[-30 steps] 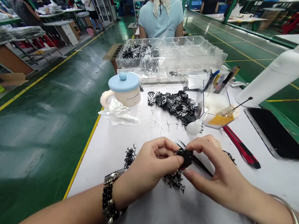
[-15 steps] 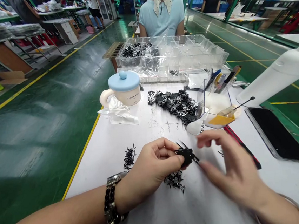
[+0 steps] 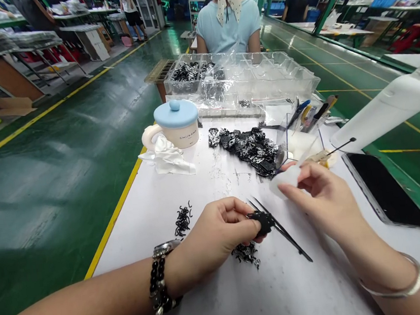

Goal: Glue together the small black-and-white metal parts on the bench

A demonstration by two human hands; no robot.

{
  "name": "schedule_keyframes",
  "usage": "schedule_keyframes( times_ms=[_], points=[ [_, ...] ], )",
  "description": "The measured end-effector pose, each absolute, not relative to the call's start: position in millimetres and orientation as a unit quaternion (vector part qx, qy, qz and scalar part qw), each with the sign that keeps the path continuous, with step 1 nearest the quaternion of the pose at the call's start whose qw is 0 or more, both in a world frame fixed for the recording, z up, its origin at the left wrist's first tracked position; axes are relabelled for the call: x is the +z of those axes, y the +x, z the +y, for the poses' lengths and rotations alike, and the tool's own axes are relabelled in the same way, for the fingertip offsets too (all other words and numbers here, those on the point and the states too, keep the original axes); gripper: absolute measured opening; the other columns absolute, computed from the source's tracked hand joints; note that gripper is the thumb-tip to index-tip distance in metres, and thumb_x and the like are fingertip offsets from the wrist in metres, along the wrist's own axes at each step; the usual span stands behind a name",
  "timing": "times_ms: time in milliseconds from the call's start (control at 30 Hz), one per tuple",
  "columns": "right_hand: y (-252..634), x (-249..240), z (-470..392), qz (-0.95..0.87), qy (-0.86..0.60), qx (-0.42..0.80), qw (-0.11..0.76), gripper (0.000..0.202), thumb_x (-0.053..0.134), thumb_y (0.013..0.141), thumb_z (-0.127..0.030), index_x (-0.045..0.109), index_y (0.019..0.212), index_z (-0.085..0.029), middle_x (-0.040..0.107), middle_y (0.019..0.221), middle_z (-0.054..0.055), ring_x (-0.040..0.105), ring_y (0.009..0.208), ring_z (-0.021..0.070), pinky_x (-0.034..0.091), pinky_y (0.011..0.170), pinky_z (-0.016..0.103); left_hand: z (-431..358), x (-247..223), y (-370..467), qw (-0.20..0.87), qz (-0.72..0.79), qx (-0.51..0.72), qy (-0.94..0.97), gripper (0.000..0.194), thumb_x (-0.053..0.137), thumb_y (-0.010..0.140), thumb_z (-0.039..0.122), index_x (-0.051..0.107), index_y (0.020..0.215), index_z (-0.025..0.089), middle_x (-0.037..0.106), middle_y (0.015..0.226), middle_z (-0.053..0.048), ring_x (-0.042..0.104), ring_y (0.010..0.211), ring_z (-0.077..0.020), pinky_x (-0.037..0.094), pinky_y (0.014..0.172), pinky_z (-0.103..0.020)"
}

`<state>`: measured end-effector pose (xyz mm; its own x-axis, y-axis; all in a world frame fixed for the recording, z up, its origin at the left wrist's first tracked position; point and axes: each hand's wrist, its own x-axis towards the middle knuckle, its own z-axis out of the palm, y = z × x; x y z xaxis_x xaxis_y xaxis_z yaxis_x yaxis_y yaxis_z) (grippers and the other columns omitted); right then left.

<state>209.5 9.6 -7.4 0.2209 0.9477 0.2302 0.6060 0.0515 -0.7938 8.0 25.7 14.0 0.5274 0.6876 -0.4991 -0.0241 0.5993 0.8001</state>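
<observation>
My left hand (image 3: 223, 238) pinches a small flat black plastic part (image 3: 263, 223) between thumb and fingers above the white table (image 3: 223, 295). Black tweezers (image 3: 292, 245) run slantwise beneath that part, tips pointing up and left; whether they touch it I cannot tell. To the right, my right hand (image 3: 327, 195) grips a white spoon-like piece (image 3: 285, 181) at its rounded end, thumb and fingers closed on it. Below the left hand lies a heap of tiny dark and shiny pieces (image 3: 247, 254). Small black curved pieces (image 3: 182, 220) lie left of it.
Beyond my hands are a pile of black parts (image 3: 248, 146), a blue-lidded mug (image 3: 183, 130), a crumpled tissue (image 3: 172, 156) and clear compartment trays (image 3: 239, 78). A pen holder, a white bottle (image 3: 383, 106) and a phone (image 3: 391, 189) stand or lie right. A person sits opposite.
My right hand has left the tweezers and closed on the white spoon-like piece, moving slightly up and right. The left hand keeps the black part nearly where it was.
</observation>
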Motion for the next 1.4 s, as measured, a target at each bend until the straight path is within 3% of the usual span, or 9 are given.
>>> schedule_keyframes(
  times_ms=[67,167,267,367,533,667,800,900,1400],
  points=[
    [206,2,5,-0.558,-0.619,0.279,0.477,0.033,0.061,0.080,-0.044,0.037,0.074,-0.023,0.065,0.090,0.004,0.062,0.076,0.0189,0.050,0.066,0.035,26,14,8,0.786,0.429,0.224,0.385,0.018,0.069,0.066,0.015,0.053,0.076,0.015,0.068,0.060,-0.001,0.059,0.055,-0.0102,0.038,0.054,-0.022],
    [202,15,1,-0.443,-0.547,0.375,0.604,0.029,0.065,0.079,-0.043,0.045,0.076,-0.022,0.060,0.074,0.001,0.056,0.060,0.0141,0.048,0.056,0.029,26,13,8,0.788,0.434,0.206,0.385,0.017,0.068,0.066,0.014,0.053,0.075,0.015,0.068,0.060,-0.001,0.059,0.055,-0.0101,0.038,0.053,-0.021],
    [197,25,-5,-0.365,-0.508,0.360,0.693,0.023,0.067,0.079,-0.042,0.054,0.076,-0.023,0.048,0.072,-0.001,0.047,0.061,0.0109,0.047,0.060,0.028,26,13,7,0.786,0.437,0.188,0.394,0.017,0.068,0.065,0.014,0.054,0.074,0.015,0.065,0.056,0.001,0.060,0.056,-0.0106,0.040,0.053,-0.021],
    [190,31,-15,-0.377,-0.487,0.324,0.718,0.022,0.070,0.076,-0.043,0.058,0.078,-0.024,0.048,0.074,0.000,0.049,0.070,0.0152,0.047,0.069,0.034,27,13,6,0.789,0.436,0.166,0.399,0.017,0.068,0.065,0.013,0.054,0.075,0.016,0.062,0.052,0.004,0.061,0.057,-0.0108,0.041,0.054,-0.021],
    [179,38,-32,-0.459,-0.538,0.219,0.672,0.033,0.073,0.072,-0.046,0.049,0.066,-0.024,0.045,0.058,-0.001,0.048,0.063,0.0182,0.042,0.069,0.040,29,11,6,0.789,0.434,0.143,0.411,0.017,0.066,0.067,0.012,0.053,0.078,0.015,0.066,0.057,0.002,0.060,0.057,-0.0092,0.042,0.055,-0.021],
    [179,34,-39,-0.502,-0.539,0.205,0.645,0.026,0.069,0.078,-0.042,0.050,0.072,-0.025,0.047,0.062,0.000,0.050,0.064,0.0180,0.042,0.073,0.042,28,7,6,0.789,0.426,0.143,0.419,0.015,0.066,0.067,0.011,0.054,0.077,0.015,0.065,0.056,0.003,0.058,0.055,-0.0080,0.041,0.054,-0.020],
    [183,25,-39,-0.562,-0.475,0.187,0.651,0.011,0.065,0.082,-0.025,0.055,0.081,-0.022,0.053,0.073,0.002,0.051,0.067,0.0180,0.042,0.070,0.041,28,6,6,0.791,0.423,0.140,0.419,0.015,0.066,0.067,0.012,0.055,0.076,0.014,0.063,0.054,0.005,0.058,0.055,-0.0079,0.041,0.053,-0.020],
    [183,20,-36,-0.578,-0.437,0.194,0.662,0.010,0.065,0.079,-0.013,0.057,0.083,-0.018,0.055,0.074,0.003,0.050,0.065,0.0171,0.040,0.066,0.040,29,9,5,0.794,0.421,0.130,0.419,0.014,0.066,0.067,0.012,0.055,0.076,0.014,0.064,0.056,0.003,0.057,0.055,-0.0078,0.041,0.055,-0.020],
    [181,22,-36,-0.582,-0.429,0.195,0.663,0.009,0.065,0.080,-0.016,0.056,0.081,-0.017,0.052,0.067,0.001,0.047,0.058,0.0143,0.038,0.056,0.035,29,12,8,0.795,0.429,0.128,0.411,0.015,0.066,0.067,0.010,0.054,0.075,0.014,0.063,0.053,0.005,0.058,0.055,-0.0086,0.042,0.056,-0.021]
  ],
)
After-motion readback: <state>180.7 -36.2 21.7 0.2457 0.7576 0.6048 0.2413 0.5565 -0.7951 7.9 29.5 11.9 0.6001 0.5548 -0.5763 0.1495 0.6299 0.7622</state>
